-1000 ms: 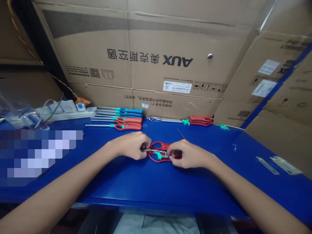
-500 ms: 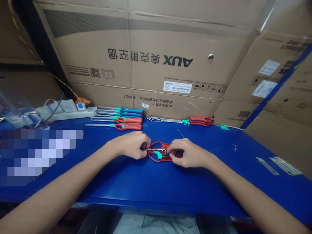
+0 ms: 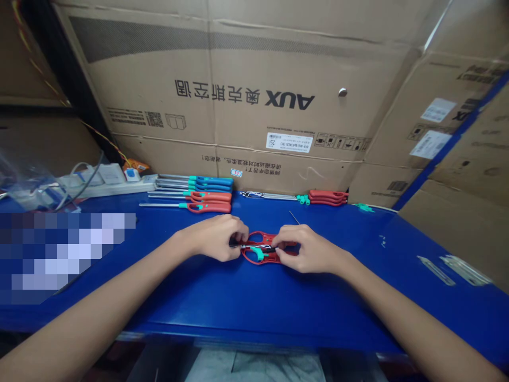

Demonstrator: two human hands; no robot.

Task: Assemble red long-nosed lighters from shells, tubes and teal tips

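Two red lighter handle halves point(image 3: 251, 261) lie side by side on the blue table between my hands. A green trigger point(image 3: 259, 254) rests in the nearer half. White wires point(image 3: 260, 246) run across the halves from one hand to the other. My left hand point(image 3: 225, 237) is closed at the left end, pinching a thin metal rod point(image 3: 243, 246) whose far part is hidden by the fingers. At the right end, my right hand point(image 3: 304, 248) is closed, thumb and finger pinching a small black part point(image 3: 273, 249) beside the wires; its exact kind is unclear.
Several assembled lighters point(image 3: 210, 207) lie at back left, beside a power strip point(image 3: 119, 185). Metal tubes point(image 3: 278, 196) and red handles point(image 3: 328, 197) line the cardboard point(image 3: 238, 53). Green parts point(image 3: 363, 207) and pale strips point(image 3: 465, 269) sit right. A thin rod point(image 3: 294, 217) lies behind my right hand.
The white wires now lie straighter and flatter over the handle halves. Both hands have shifted only slightly and keep their pinches.
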